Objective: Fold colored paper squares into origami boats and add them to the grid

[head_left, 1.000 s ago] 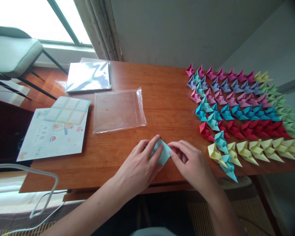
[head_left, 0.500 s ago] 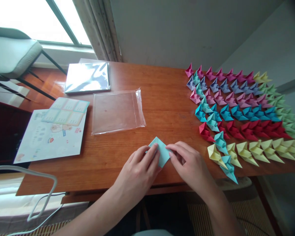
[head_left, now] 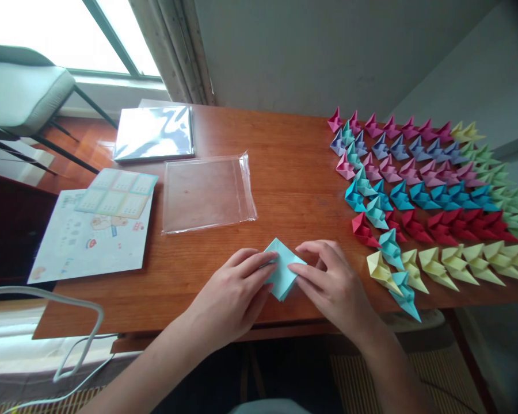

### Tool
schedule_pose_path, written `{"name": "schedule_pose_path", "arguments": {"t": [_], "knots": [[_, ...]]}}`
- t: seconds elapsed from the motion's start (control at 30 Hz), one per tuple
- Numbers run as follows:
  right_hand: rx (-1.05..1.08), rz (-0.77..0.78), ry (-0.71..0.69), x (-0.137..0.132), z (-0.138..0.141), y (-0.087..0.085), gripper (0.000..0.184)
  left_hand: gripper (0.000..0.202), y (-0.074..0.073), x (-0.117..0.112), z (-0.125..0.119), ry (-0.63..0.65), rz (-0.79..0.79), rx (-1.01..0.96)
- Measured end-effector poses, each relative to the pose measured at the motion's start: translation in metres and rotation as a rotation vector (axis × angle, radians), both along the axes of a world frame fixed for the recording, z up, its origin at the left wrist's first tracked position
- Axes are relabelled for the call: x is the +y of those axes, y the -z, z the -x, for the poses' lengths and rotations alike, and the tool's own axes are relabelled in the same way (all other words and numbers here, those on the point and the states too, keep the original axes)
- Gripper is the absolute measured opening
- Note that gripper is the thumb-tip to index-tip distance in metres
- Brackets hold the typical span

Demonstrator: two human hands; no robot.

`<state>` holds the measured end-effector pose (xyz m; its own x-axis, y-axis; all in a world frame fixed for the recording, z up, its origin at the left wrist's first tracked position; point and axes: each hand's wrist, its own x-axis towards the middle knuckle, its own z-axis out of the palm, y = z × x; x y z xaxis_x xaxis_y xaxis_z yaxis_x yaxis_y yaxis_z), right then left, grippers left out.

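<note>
A light-blue square of folded origami paper point(head_left: 284, 270) lies near the table's front edge, turned corner-up like a diamond. My left hand point(head_left: 237, 287) grips its left side, with fingers over the top face. At the right corner, my right hand point(head_left: 334, 284) pinches the paper between thumb and fingers. Several folded paper pieces stand to the right in coloured rows: magenta, purple, pink, blue, red and pale yellow. A slanting line of light-blue pieces point(head_left: 389, 249) crosses the rows' left ends. The pale yellow piece point(head_left: 380, 270) is close to my right hand.
On the wooden table point(head_left: 285, 195) lie a clear plastic sleeve point(head_left: 205, 195), a shiny wrapped pack point(head_left: 153, 135) and printed sheets point(head_left: 90, 247). Pale green pieces point(head_left: 507, 192) line the right side. A white tube point(head_left: 80, 305) curves at lower left; a chair point(head_left: 30, 92) stands by the window.
My left fingers have shifted toward the paper's left edge, and more of its face shows. My right fingers have moved onto its right corner. The view has shifted slightly.
</note>
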<state>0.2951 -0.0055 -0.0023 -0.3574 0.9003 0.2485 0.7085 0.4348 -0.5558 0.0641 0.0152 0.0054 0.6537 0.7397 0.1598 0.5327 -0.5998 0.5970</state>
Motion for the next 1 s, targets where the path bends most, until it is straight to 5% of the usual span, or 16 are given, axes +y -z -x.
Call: {"name": "schedule_pose_path", "arguments": {"t": [0.17, 0.53, 1.0], "knots": [[0.059, 0.088, 0.004, 0.003, 0.001, -0.004, 0.017, 0.034, -0.007, 0.007, 0.001, 0.028, 0.088, -0.024], [0.122, 0.198, 0.02, 0.012, 0.001, -0.013, 0.012, 0.015, 0.005, 0.004, -0.02, -0.131, -0.126, 0.069], [0.012, 0.033, 0.05, 0.0, -0.008, 0.005, 0.012, 0.012, 0.003, 0.003, -0.02, -0.132, -0.144, 0.155]]}}
